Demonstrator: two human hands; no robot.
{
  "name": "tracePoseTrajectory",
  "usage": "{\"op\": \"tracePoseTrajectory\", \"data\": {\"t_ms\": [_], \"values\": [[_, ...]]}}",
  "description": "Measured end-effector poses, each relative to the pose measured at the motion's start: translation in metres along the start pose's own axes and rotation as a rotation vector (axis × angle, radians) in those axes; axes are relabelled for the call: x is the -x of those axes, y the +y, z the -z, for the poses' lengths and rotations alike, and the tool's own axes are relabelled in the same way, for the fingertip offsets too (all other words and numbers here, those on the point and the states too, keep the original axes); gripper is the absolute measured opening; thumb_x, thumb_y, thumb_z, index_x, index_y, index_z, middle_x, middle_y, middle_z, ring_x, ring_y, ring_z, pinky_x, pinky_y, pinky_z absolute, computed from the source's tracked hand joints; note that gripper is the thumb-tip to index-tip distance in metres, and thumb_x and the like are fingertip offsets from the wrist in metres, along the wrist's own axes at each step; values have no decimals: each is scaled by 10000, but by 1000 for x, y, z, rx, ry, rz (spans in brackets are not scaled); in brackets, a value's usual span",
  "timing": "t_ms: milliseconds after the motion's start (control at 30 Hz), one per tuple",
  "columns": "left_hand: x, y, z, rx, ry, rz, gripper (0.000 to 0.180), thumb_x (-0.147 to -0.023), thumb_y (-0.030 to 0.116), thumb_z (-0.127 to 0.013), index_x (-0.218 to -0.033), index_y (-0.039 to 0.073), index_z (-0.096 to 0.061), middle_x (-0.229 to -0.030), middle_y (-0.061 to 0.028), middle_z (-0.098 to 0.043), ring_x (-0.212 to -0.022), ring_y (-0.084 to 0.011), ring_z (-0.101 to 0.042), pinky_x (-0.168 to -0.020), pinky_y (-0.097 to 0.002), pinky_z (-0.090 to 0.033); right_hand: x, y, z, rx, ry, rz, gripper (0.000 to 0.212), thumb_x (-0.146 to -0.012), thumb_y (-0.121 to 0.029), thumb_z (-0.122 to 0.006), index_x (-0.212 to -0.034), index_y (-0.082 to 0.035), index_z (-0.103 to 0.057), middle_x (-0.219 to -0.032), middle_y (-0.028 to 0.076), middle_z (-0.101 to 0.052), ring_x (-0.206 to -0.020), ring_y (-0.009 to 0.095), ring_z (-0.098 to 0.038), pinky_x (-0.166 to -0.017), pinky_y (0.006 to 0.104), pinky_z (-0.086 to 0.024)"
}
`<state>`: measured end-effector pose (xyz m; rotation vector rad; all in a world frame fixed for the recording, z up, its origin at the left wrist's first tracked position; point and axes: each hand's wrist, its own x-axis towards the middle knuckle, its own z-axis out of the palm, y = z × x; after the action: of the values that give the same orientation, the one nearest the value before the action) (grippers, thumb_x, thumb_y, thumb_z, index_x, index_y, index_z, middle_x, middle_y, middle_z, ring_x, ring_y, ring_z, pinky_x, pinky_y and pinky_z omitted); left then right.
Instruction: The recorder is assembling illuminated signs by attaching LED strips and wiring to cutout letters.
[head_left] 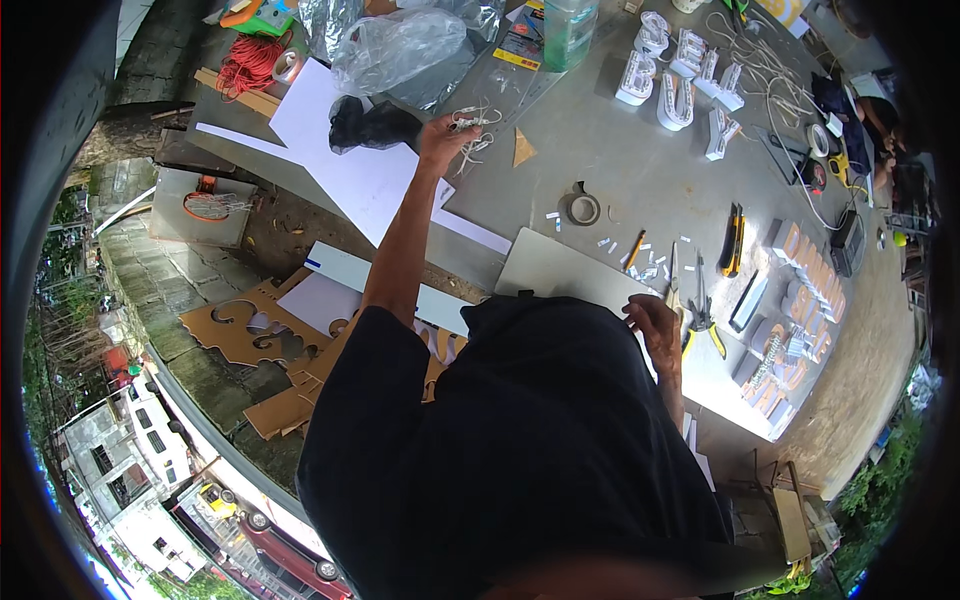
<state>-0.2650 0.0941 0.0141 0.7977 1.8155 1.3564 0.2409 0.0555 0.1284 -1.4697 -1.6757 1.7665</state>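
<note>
My left hand (447, 140) reaches far over the grey table, closed on a tangled bundle of thin white wire (476, 124) whose loops stick out past the fingers. Beside that wrist lies a crumpled black plastic bag (372, 126), with clear plastic bags (405, 50) behind it. Low at the table's near edge hangs my right hand (655, 330), its fingers loosely bent and apart, with nothing visible in them. Closest to it are scissors (674, 285) and yellow-handled pliers (706, 325). A roll of tape (582, 209) stands between the two hands, farther in.
White block letters (676, 100) stand at the back right, near loose cable (770, 70). Brown-and-white cut letters (790, 320) fill the right side. A cutter knife (733, 240) and small white scraps (650, 270) lie nearby. Cut cardboard (235, 325) leans below the table's left edge.
</note>
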Motion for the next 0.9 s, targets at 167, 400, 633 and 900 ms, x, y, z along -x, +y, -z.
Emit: {"op": "tracePoseTrajectory", "data": {"t_ms": [167,400,633,900], "values": [[-12,-6,1,-612,216,-405,447,-741,362,-855,-1027,37,-744,-858,-137,-748,-783,-264,-728,-685,-371,-556,27,-12,-5,9,95,-63,373,-955,-268,-664,-1147,52,-667,-964,135,-732,-862,184,-681,-782,311,-522],[7,-22,-3,-772,353,-535,568,-746,387,-835,-1159,39,-660,-1063,-185,-688,-1013,-386,-621,-939,-496,-440,50,-5,-6,14,152,-168,386,-958,-281,-655,-1158,49,-664,-982,156,-726,-911,202,-679,-841,335,-514],[53,-6,-22,-899,369,-645,606,-668,347,-872,-1183,124,-643,-1162,-81,-617,-1111,-319,-516,-946,-485,-409,72,-42,-24,124,287,-131,372,-963,-276,-650,-1166,35,-670,-1023,176,-725,-972,256,-690,-884,364,-512],[59,-15,-30,-1000,372,-547,196,-647,218,-851,-784,165,-721,-1031,-3,-622,-1069,-269,-522,-868,-454,-411,76,-35,-23,109,299,-164,362,-960,-271,-658,-1163,28,-677,-1061,176,-732,-1033,260,-689,-926,366,-505]]}}
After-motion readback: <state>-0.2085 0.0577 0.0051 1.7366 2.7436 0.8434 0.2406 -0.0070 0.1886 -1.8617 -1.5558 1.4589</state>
